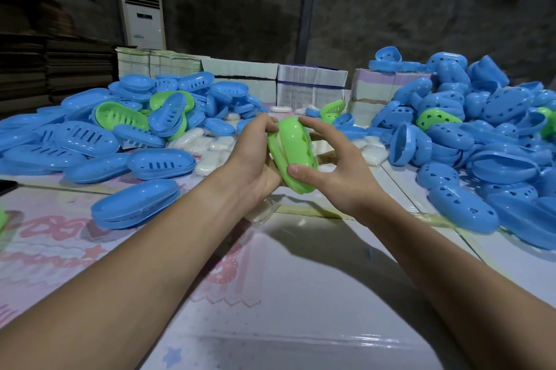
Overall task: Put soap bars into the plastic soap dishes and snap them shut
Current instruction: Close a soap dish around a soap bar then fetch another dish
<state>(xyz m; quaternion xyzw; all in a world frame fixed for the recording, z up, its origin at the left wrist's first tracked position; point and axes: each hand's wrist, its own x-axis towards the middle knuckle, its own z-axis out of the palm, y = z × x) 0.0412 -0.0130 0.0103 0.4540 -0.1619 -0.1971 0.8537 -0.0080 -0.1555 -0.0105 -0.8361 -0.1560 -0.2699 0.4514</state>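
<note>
At the centre of the frame a green soap dish [293, 154] is held tilted above the bench [301, 279], gripped by the left hand [255, 156] from the left and pinched by the right hand [325, 165] at both ends. Blue dish halves [481, 141] are heaped at right, slotted blue and green ones [120, 129] at left, with white soap bars [207, 147] seen between

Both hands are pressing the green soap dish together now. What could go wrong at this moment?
1. The green soap dish is held tilted above the table, and a gap shows along its left edge; the halves may close crooked.
2. The right hand grips only by fingertips and thumb, so the smooth shell might slip.
3. Fingers of the left hand lie near the seam and could be pinched.
</note>
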